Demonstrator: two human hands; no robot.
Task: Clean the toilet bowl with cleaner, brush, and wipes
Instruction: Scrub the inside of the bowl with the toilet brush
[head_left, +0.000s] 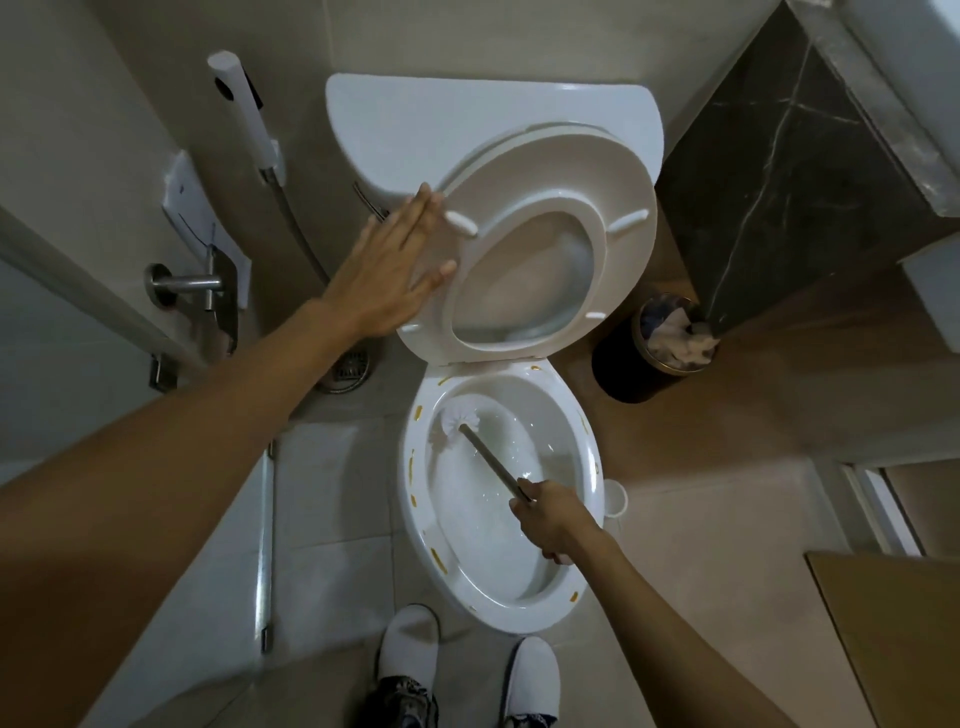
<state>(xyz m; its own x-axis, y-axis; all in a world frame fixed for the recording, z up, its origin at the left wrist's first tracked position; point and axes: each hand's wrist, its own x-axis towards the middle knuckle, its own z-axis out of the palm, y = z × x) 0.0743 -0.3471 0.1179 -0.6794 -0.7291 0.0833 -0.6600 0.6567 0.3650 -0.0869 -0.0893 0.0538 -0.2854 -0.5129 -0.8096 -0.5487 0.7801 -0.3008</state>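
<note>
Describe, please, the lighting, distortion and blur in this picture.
Head view: dim, soft light; wide-angle lens bends the walls and stretches both forearms; glare on the wet white ceramic toilet bowl; the white bristle toilet brush and raised white plastic seat stay sharp.

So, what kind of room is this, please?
Most likely a small home bathroom: a toilet with its seat raised, a spray hose on the wall, and a floor drain.

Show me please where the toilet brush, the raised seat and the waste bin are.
toilet brush (456, 420): head view, on the white bristle head inside the bowl.
raised seat (621, 249): head view, on the right side of the ring.
waste bin (621, 366): head view, on its dark side wall.
</note>
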